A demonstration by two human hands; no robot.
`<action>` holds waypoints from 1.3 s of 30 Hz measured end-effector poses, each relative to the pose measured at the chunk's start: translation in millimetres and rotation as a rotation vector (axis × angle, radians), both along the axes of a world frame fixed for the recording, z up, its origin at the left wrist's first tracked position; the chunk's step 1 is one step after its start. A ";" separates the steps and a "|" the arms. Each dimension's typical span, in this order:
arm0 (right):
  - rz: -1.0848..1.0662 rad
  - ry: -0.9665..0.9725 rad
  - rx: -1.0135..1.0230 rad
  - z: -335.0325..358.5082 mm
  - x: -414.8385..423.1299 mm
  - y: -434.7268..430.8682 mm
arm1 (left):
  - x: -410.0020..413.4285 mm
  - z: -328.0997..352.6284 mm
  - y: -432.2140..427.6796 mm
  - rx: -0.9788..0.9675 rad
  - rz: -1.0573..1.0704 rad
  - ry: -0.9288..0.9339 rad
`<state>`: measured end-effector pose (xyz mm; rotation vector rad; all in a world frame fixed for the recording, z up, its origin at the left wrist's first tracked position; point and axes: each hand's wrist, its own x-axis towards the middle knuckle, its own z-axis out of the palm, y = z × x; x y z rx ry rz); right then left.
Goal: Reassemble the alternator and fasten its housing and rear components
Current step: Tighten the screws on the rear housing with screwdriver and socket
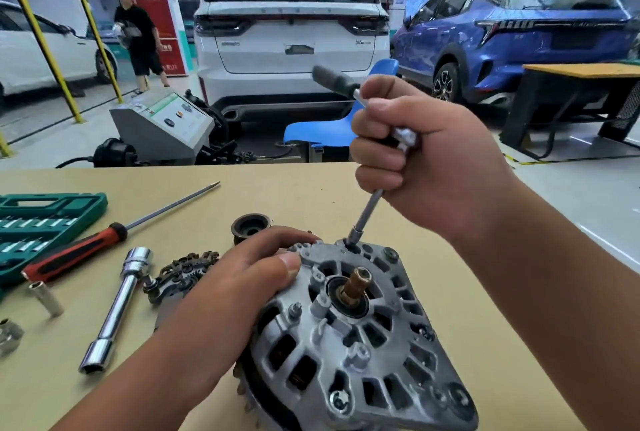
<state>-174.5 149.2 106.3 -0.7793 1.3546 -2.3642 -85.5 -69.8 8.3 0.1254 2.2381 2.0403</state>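
The grey cast alternator [363, 340] lies rear side up at the table's near edge, its brass-coloured shaft end [356, 284] pointing up. My left hand [256, 278] grips the housing's upper left rim, thumb on top. My right hand [415, 156] grips a ratchet wrench [337, 82] at its head. From the ratchet an extension bar with a small socket [356, 232] runs down onto a bolt at the housing's far edge. A Phillips screw [341, 400] shows in the near rim.
On the tan table [311, 195] lie a red-handled screwdriver [74, 252], a chrome tube wrench [116, 311], a loose socket [45, 297], the pulley [251, 228], the rectifier plate [180, 273] and a green socket case [41, 226]. Beyond stand a blue chair [322, 130], parked cars and a person.
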 end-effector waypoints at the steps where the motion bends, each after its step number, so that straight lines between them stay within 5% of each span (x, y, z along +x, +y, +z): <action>1: 0.097 0.023 0.008 -1.1 -4.3 5.0 | 0.5 0.3 0.1 -0.008 0.000 0.003; 6: 0.467 -0.042 -0.153 -11.1 -16.3 14.9 | 0.9 1.2 2.0 -0.002 0.007 0.006; 10: 0.512 -0.041 -0.171 -11.1 -21.5 15.2 | 0.7 1.3 2.4 0.020 0.003 -0.002; 15: 0.207 -0.080 -0.156 -9.3 -18.5 5.7 | 1.4 0.9 1.8 0.039 0.004 -0.013; 21: -0.452 -0.246 -0.224 -7.4 1.4 -17.8 | 0.4 0.4 -0.4 0.047 0.016 -0.014; 24: -0.520 -0.196 -0.242 -8.8 8.4 -23.0 | 0.6 1.6 1.7 0.027 0.016 -0.006; 31: 0.045 -0.025 -0.054 -3.5 -1.1 -0.5 | 2.0 4.2 4.1 -0.015 -0.005 0.034; 39: 0.461 -0.012 -0.144 -9.7 -15.7 10.4 | 0.1 4.0 5.6 -0.022 0.005 0.116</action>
